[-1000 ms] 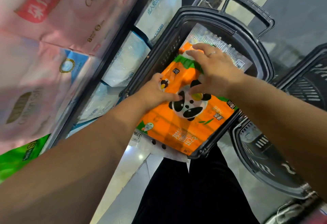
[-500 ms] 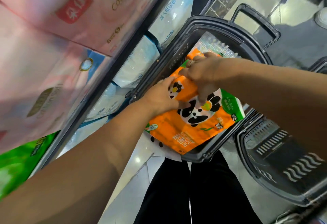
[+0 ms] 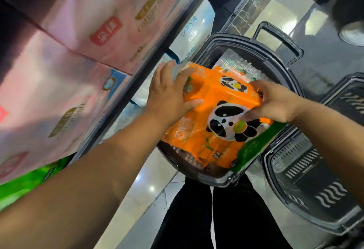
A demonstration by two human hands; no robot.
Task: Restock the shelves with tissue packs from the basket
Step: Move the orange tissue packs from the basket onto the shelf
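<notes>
Currently your left hand (image 3: 171, 96) clasps the upper-left end of the orange tissue pack (image 3: 204, 130), with the fingers spread over its far corner and the thumb laid across the front face. Your right hand (image 3: 275, 104) grips the opposite side, fingers curled over the right edge and thumb pressing on the panda print. Both hands are clamped on this one pack, well apart from each other, one at each end.

The pack is tilted, its upper end raised toward the shelf and its green-banded lower end over the near rim of the dark grey basket (image 3: 212, 180). I cannot tell whether that lower end touches the rim. Deeper in the basket, beyond the orange pack, lies a clear-wrapped pack (image 3: 234, 62), partly covered. The basket's loop handle (image 3: 279, 38) sticks out on the far side.

Just right of it sits a second basket (image 3: 295, 170) with slotted walls. To your left, the shelf edge (image 3: 110, 119) runs diagonally; above it stand large pink tissue packs (image 3: 82, 32) and, lower in the picture, a green pack (image 3: 25, 181). Below the edge are pale blue and white packs (image 3: 195, 30). Under everything you see the glossy tiled floor (image 3: 145, 185) and your black trousers (image 3: 197, 219).
</notes>
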